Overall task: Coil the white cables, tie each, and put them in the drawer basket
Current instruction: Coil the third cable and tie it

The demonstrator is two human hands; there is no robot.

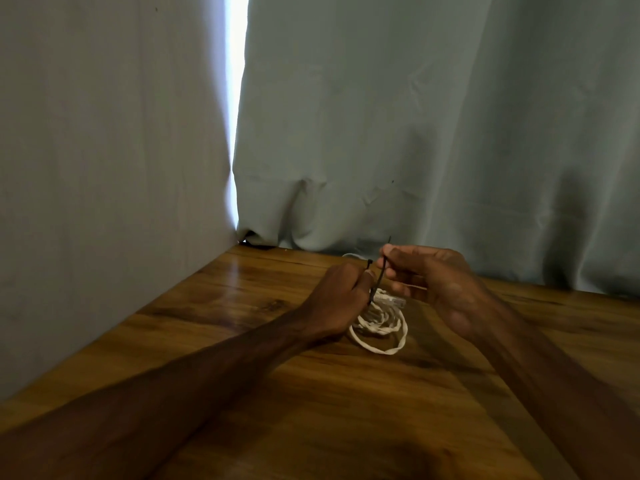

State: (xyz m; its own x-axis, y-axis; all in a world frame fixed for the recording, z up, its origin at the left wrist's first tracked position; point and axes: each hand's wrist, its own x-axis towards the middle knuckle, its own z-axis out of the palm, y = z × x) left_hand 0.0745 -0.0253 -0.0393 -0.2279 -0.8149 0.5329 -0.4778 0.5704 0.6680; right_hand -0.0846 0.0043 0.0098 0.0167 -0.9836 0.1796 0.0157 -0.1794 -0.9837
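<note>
A coiled white cable with a clear plug hangs between my hands, its lower loops touching the wooden table. A thin black cable tie runs round the top of the coil. My left hand grips the coil and the tie's head end between thumb and fingers. My right hand pinches the tie's free tail, which sticks up past my fingertips. A bit of another white cable shows behind my hands at the table's far edge. No drawer basket is in view.
A grey-green curtain hangs along the table's far edge. A pale wall borders the table on the left, with a bright slit of daylight between wall and curtain.
</note>
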